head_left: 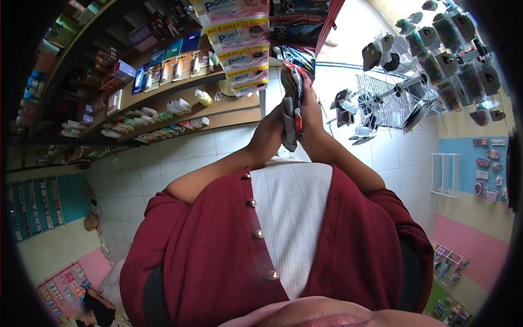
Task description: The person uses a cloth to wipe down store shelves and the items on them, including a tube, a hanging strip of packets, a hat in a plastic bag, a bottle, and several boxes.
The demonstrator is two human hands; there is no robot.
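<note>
Between my two hands, in front of my chest, is a folded bundle of grey and red packets (291, 111). My left hand (268, 133) presses against the bundle's left side, its fingers mostly hidden behind it. On the right side, my right hand (311, 111) holds the same bundle, its fingers pointing up along the edge. Just above hang strips of pink and yellow posh sachets (239, 35), with dark sachet strips (297, 30) beside them. The bundle's upper end touches or overlaps the lower dark strip; I cannot tell which.
Wooden shelves (180, 84) with small boxes and bottles fill the upper left. A rack of hanging accessories (397, 87) stands at the upper right. A white wire rack (445, 174) is by the right wall. Another person (101, 308) is at the lower left.
</note>
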